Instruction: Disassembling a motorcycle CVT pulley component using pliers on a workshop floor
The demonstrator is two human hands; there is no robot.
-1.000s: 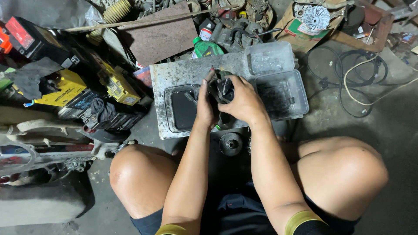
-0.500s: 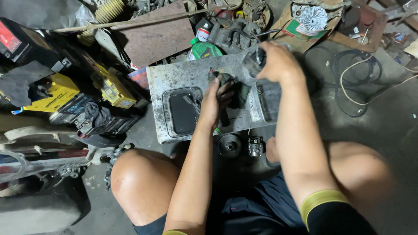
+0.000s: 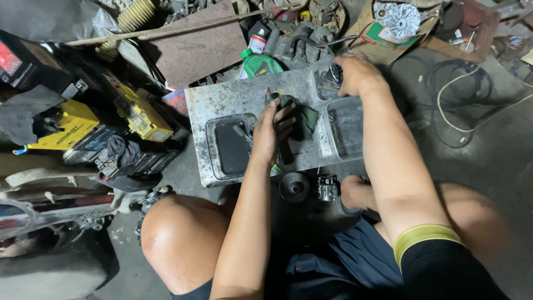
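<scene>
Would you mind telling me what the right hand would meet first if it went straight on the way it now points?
Probably the grey metal engine part just beyond the clear tub that the right hand reaches into, though depth is unclear.

Left hand (image 3: 270, 132) rests palm-down with fingers curled, right hand (image 3: 357, 74) reaches forward, arm extended.

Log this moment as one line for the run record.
left hand: holds dark rag on metal tray | right hand: reaching into clear container | pulley: on floor
</scene>
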